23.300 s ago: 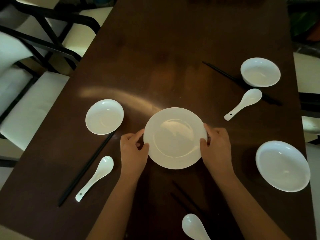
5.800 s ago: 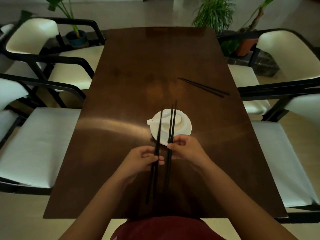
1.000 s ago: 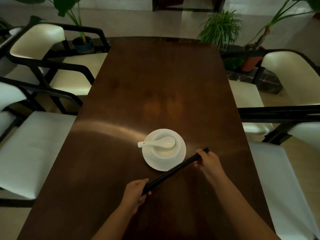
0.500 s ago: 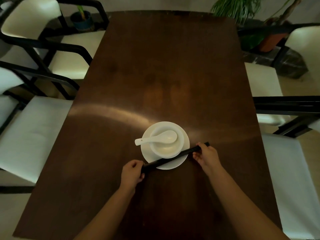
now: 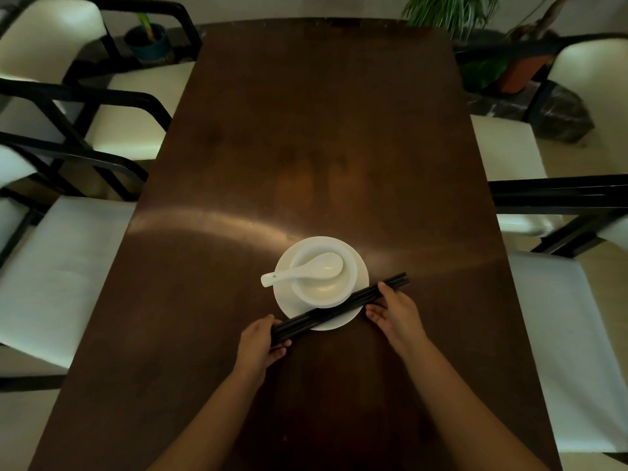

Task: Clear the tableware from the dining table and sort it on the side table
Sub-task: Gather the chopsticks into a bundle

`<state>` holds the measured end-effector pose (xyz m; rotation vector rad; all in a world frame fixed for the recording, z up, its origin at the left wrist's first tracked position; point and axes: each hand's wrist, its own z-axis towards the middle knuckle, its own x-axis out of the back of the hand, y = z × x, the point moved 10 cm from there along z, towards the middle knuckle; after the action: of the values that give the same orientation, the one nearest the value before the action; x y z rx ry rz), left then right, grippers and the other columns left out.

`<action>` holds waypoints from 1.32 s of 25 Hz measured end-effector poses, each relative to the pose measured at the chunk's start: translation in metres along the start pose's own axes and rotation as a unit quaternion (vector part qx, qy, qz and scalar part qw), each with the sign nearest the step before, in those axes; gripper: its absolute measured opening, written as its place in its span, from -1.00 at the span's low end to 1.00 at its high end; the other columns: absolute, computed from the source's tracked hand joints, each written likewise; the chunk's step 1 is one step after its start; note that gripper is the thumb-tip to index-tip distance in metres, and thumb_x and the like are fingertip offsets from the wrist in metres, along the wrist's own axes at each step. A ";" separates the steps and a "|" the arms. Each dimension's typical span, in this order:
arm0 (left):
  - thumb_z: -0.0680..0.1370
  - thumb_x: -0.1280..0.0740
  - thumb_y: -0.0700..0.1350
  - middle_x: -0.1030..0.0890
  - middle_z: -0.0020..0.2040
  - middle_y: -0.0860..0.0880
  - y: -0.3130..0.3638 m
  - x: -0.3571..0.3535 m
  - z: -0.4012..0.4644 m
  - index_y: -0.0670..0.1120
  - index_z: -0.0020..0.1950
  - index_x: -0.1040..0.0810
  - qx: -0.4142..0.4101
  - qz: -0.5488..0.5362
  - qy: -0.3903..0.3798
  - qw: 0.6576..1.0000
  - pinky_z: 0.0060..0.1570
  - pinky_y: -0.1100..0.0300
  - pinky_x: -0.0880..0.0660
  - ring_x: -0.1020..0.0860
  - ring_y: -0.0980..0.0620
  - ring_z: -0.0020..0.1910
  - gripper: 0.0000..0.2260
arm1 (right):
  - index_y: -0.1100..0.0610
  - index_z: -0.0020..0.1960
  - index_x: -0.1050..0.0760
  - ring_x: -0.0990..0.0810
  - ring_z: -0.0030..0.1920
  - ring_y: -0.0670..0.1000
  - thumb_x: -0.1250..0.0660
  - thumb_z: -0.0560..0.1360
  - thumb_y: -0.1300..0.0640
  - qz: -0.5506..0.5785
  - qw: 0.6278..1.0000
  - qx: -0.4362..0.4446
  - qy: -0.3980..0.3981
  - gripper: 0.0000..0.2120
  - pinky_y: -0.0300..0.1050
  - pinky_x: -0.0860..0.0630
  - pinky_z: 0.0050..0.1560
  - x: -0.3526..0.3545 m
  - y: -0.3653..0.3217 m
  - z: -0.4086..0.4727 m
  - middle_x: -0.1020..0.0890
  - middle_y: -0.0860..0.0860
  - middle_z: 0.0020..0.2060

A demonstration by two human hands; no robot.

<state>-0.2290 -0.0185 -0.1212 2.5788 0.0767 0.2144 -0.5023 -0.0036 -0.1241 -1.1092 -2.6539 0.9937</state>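
A white plate (image 5: 281, 298) sits on the dark wooden dining table (image 5: 306, 147) with stacked white bowls (image 5: 324, 294) in it and a white spoon (image 5: 306, 271) lying across the top bowl. A bundle of black chopsticks (image 5: 334, 304) lies slanted across the plate's near rim. My left hand (image 5: 260, 346) grips the bundle's lower left end, thumb over it. My right hand (image 5: 394, 312) is at the upper right end, fingertips touching the sticks and the thumb spread away from them.
White-cushioned chairs with black frames line both long sides, such as a left chair (image 5: 64, 273) and a right chair (image 5: 571, 334). Potted plants (image 5: 452, 11) stand beyond the table's far end. No side table is in view.
The chopstick bundle has come to rest across the plate's near rim. My right hand's grip has loosened, with the thumb now off the sticks. The left hand still holds its end.
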 end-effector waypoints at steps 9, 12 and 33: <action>0.60 -0.07 0.06 -0.59 -0.19 -0.07 0.013 0.031 0.012 -0.12 -0.11 -0.55 -0.004 0.140 0.018 0.990 -0.34 0.17 -0.39 -0.54 -0.02 -0.31 -0.63 | 0.17 0.07 -0.44 -0.55 -0.28 0.04 -0.22 0.54 0.14 -0.017 0.999 -0.029 0.033 -0.85 -0.12 -0.53 -0.30 0.011 0.020 -0.019 -0.55 0.13 -0.15; 0.60 -0.12 -0.07 -0.62 -0.17 -0.16 0.073 0.067 0.023 -0.21 -0.04 -0.54 -0.153 0.220 0.056 0.962 -0.35 0.18 -0.35 -0.49 -0.01 -0.35 -0.72 | 0.15 0.18 -0.42 -0.59 -0.19 0.04 -0.20 0.55 0.14 -0.119 0.992 -0.023 0.022 -0.77 -0.13 -0.56 -0.22 0.010 0.029 -0.031 -0.57 0.10 -0.08; 0.57 -0.21 -0.28 -0.58 0.10 -0.12 0.160 -0.100 0.055 -0.15 0.23 -0.50 -0.192 0.478 -0.247 0.821 0.01 -0.01 -0.57 -0.55 -0.08 0.08 -0.74 | 0.13 0.16 -0.36 -0.63 -0.03 0.08 -0.23 0.55 0.20 -0.051 0.998 0.007 0.032 -0.80 -0.02 -0.61 -0.03 -0.025 0.053 -0.034 -0.59 0.17 0.02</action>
<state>-0.3167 -0.1932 -0.0968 1.9624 -1.3240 -0.0894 -0.4413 0.0256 -0.1259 -0.9752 -2.6201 0.9395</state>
